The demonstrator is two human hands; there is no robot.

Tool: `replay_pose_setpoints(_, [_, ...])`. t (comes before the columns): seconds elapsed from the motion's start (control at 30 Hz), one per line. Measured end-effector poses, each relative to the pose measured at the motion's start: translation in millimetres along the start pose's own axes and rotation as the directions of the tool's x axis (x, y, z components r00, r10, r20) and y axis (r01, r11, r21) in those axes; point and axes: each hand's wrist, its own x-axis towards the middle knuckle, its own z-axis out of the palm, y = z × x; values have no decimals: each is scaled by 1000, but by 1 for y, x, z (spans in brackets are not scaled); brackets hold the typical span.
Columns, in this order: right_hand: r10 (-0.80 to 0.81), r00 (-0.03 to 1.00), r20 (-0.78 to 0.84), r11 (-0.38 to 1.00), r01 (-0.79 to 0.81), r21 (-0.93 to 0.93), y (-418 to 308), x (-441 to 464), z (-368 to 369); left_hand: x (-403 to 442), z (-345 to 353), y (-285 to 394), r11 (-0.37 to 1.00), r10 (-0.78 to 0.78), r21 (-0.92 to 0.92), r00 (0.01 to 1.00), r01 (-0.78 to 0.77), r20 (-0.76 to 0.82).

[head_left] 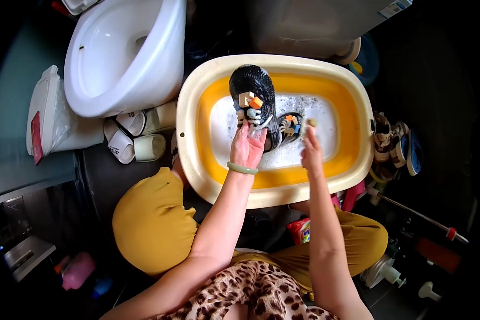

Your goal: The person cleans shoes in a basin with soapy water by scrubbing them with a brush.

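Observation:
A wet black clog (252, 82) with toy-like charms on its upper is held over the tub by my left hand (248, 145), the fingers gripping its near part. The second black clog (289, 125), also with charms, lies in the white suds (325, 144) of the oval tub (189, 114), cream-rimmed with yellow walls. To its right, my right hand (312, 152) is closed round a small tan-tipped tool (311, 122). Motion blurs that hand, and most of the tool is hidden.
A white toilet (170, 64) stands at the upper left, with slippers (149, 148) on the floor below it. Several shoes (392, 138) sit right of the tub. A metal pole (416, 212) lies at the lower right. A red packet (300, 231) rests near my legs.

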Motion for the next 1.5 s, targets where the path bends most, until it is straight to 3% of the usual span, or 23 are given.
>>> replay_pose_setpoints(0.13, [-18, 991, -136, 986, -6, -169, 60, 75, -102, 0, 1, 4, 1000, -18, -23, 1000, 18, 0])
replay_pose_setpoints(0.23, [101, 979, -178, 878, -171, -447, 25, 70, -88, -1, -6, 6, 1000, -21, -17, 1000, 21, -8])
replay_pose_setpoints(0.27, [116, 980, -163, 875, -178, -450, 35, 80, -88, -1, -8, 7, 999, -38, -31, 999, 39, 16])
replay_pose_setpoints(0.33, [-54, 987, -150, 949, 4, -316, 83, 106, -94, -1, -9, 8, 1000, -12, 27, 1000, 12, -3])
replay_pose_setpoints(0.37, [-118, 982, -149, 964, 77, -255, 110, 118, -97, -1, -10, 10, 999, 4, 50, 996, 1, -88])
replay_pose_setpoints(0.4, [-86, 990, -116, 955, 48, -294, 121, 111, -86, 0, -12, 9, 998, 7, 69, 984, 5, -176])
replay_pose_setpoints(0.47, [134, 991, -11, 866, -122, -485, 102, 68, -48, 5, -15, 12, 999, -9, 34, 999, 10, -47])
replay_pose_setpoints(0.5, [194, 981, -3, 847, -169, -504, 90, 62, -42, 5, -13, 11, 999, 18, 48, 998, -15, -66])
replay_pose_setpoints(0.57, [86, 996, 31, 910, -66, -410, 87, 85, -64, 5, -11, 11, 997, 41, 73, 996, -35, -81])
replay_pose_setpoints(0.67, [61, 987, -149, 861, -127, -492, 97, 109, -82, 9, -12, 15, 997, 62, 45, 988, -56, -138])
replay_pose_setpoints(0.7, [86, 996, -38, 869, -93, -487, 151, 132, -105, 9, -17, 16, 999, 36, 22, 996, -34, -83])
replay_pose_setpoints(0.77, [121, 988, 93, 829, -49, -557, 90, 69, -48, 8, -22, 18, 1000, 8, 11, 1000, -7, -14])
replay_pose_setpoints(0.8, [277, 950, 146, 725, -107, -681, 54, 45, -25, 8, -23, 17, 1000, 11, 12, 1000, -11, -11])
replay_pose_setpoints(0.93, [185, 975, -127, 908, -219, -357, 65, 69, -45, 8, -22, 15, 999, 12, 31, 996, -9, -83])
replay_pose_setpoints(1.0, [291, 957, -2, 937, -285, -202, 51, 66, -41, 7, -18, 11, 994, 53, 107, 980, -33, -191])
replay_pose_setpoints(1.07, [108, 991, 77, 991, -102, -81, -3, 13, 3, 8, -22, 8, 997, 47, 61, 989, -39, -139])
replay_pose_setpoints(1.23, [-53, 975, 214, 998, 59, -20, -65, -122, 90, 8, -3, -4, 984, 92, 166, 984, -65, -155])
replay_pose_setpoints(1.3, [5, 946, 324, 984, 53, -169, -73, -145, 111, 11, -21, -6, 991, 85, 112, 995, -78, -60])
replay_pose_setpoints(1.33, [71, 932, 354, 973, 13, -231, -75, -147, 118, 8, -22, -4, 993, -30, 113, 998, 35, -46])
replay_pose_setpoints(1.37, [13, 949, 315, 957, 80, -280, -64, -133, 115, 5, -22, -5, 982, -145, 115, 989, 148, -31])
replay_pose_setpoints(1.4, [-45, 960, 275, 932, 139, -333, -52, -119, 113, 5, -17, -13, 990, -25, 133, 995, 38, -98])
replay_pose_setpoints(1.47, [133, 977, 166, 989, -120, -87, -47, -81, 97, -5, -7, -16, 998, 62, 18, 984, -59, -166])
replay_pose_setpoints(1.5, [89, 984, 157, 994, -77, -79, -55, -86, 90, -7, -7, -17, 999, 52, -3, 990, -53, -132])
